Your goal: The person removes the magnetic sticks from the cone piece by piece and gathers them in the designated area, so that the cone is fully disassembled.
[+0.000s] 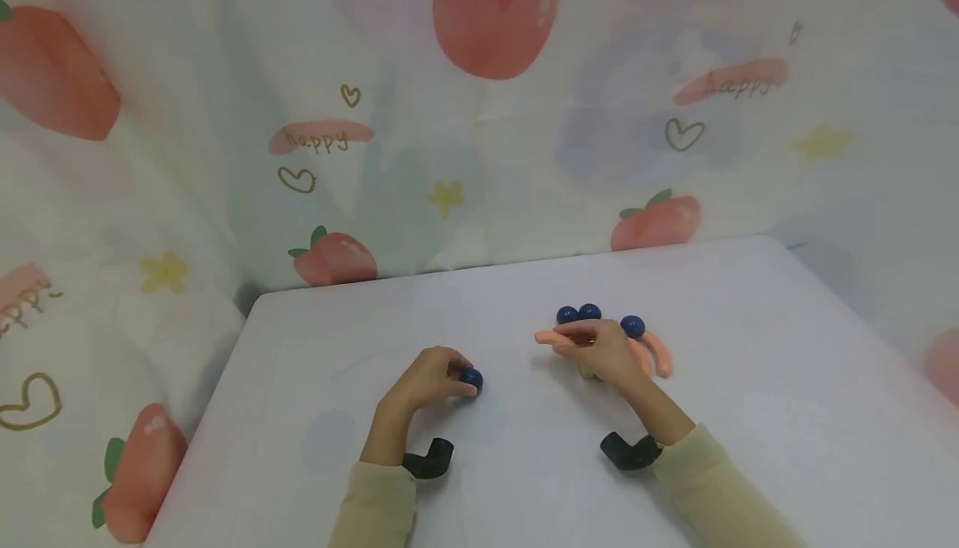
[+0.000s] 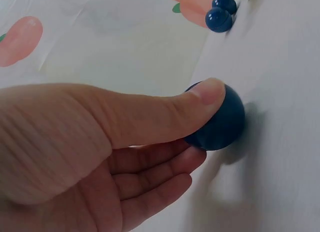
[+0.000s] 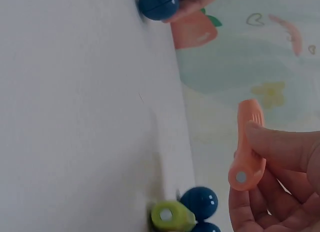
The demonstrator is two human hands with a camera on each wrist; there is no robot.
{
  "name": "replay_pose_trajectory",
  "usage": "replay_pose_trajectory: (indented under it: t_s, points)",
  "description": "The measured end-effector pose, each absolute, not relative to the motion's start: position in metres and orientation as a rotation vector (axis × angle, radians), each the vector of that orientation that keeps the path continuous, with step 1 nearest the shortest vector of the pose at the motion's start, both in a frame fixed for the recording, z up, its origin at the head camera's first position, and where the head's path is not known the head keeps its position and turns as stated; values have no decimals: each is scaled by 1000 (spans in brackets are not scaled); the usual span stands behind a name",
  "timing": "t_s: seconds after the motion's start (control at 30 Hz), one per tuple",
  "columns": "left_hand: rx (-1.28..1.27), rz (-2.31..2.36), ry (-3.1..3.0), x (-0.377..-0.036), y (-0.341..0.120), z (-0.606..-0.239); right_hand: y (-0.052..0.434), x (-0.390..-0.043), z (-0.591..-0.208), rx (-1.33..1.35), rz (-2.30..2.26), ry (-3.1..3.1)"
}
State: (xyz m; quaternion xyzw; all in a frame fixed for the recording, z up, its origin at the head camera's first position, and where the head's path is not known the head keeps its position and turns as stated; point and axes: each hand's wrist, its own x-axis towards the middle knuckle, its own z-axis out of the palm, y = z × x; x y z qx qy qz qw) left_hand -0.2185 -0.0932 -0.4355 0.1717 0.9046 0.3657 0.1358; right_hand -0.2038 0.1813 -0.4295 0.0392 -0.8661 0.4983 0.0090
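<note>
My left hand [image 1: 430, 377] pinches a dark blue ball [image 1: 472, 380] between thumb and fingers, at or just above the white table. In the left wrist view the thumb lies across the glossy ball [image 2: 229, 123]. To the right, my right hand [image 1: 605, 354] holds a peach-orange curved toy piece [image 1: 549, 337] above the table. Seen from the right wrist, this piece [image 3: 244, 159] has a round grey disc at one end and grooves at the other. Under the right hand sits a yellow-green piece [image 1: 587, 371], mostly hidden; its grey disc also shows in the right wrist view.
Two blue balls [image 1: 588, 312] touch each other behind the right hand. Another blue ball [image 1: 633, 326] lies beside curved orange pieces [image 1: 659, 356] to its right. A patterned cloth [image 1: 479, 140] hangs behind the white table [image 1: 300, 348]. Black curved mounts [image 1: 430, 459] sit at both wrists.
</note>
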Motion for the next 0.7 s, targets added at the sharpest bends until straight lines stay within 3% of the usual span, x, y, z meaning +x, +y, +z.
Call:
replay_pose_trajectory:
  t_s: [0.13, 0.43, 0.7]
  points:
    - [455, 1100, 2625, -229, -78, -441, 215, -197, -430, -6, 1545, -2622]
    - [347, 1130, 2736, -253, -33, -447, 308, -210, -488, -396, 1315, -2618]
    - [378, 1077, 2826, -270, 1, -450, 296, -181, -434, -704, 1423, -2680]
